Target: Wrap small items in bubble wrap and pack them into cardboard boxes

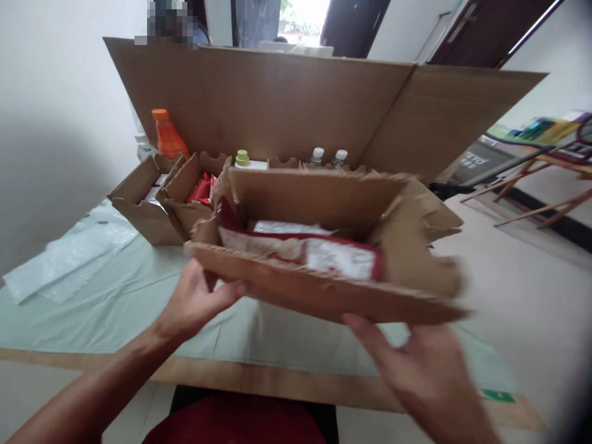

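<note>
An open-topped cardboard box (pixel 305 296) is held above the table between my two hands, slightly tilted, its right end smeared by motion. At its near left corner my left hand (pixel 198 302) grips it, the thumb along the front wall and the fingers hidden underneath. My right hand (pixel 411 357) holds the near right part from below, its thumb against the front wall. Inside lie a dark red and white packet (pixel 342 259) and a silvery packet (pixel 291 228); their contents cannot be read.
Behind stand cardboard bins (pixel 152 216), one with a red packet (pixel 202 188). An orange bottle (pixel 169 135), a green-capped bottle (pixel 250 161) and two white-capped bottles (pixel 317 157) stand before a tall cardboard panel (pixel 296 105). Bubble wrap (pixel 69 259) lies left on the cloth-covered table (pixel 139 327).
</note>
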`<action>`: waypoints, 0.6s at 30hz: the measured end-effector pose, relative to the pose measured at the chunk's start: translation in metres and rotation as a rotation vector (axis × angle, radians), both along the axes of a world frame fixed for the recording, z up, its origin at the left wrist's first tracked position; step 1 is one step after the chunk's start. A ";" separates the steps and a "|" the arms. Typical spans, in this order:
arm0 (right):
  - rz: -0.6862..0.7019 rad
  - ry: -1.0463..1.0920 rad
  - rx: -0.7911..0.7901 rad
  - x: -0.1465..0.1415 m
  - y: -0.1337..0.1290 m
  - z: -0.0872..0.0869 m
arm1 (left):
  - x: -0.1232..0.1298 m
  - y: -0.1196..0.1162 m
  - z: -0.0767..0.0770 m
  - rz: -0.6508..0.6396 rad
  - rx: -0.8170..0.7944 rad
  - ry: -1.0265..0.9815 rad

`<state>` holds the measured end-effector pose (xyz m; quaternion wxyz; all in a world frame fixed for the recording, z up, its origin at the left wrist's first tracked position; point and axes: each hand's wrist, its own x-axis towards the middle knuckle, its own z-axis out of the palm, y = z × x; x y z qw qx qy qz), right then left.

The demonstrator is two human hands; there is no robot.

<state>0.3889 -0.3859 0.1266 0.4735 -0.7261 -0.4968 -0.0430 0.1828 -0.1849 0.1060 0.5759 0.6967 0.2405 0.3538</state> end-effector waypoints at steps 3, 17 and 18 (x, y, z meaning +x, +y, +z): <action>0.105 0.116 -0.024 -0.040 0.023 -0.061 | -0.033 0.039 -0.042 0.090 -0.103 0.043; -0.016 0.125 -0.181 -0.051 0.018 -0.157 | -0.025 0.036 -0.121 0.287 -0.115 0.107; 0.007 0.171 -0.216 -0.042 0.024 -0.157 | -0.027 0.017 -0.128 0.245 -0.110 0.116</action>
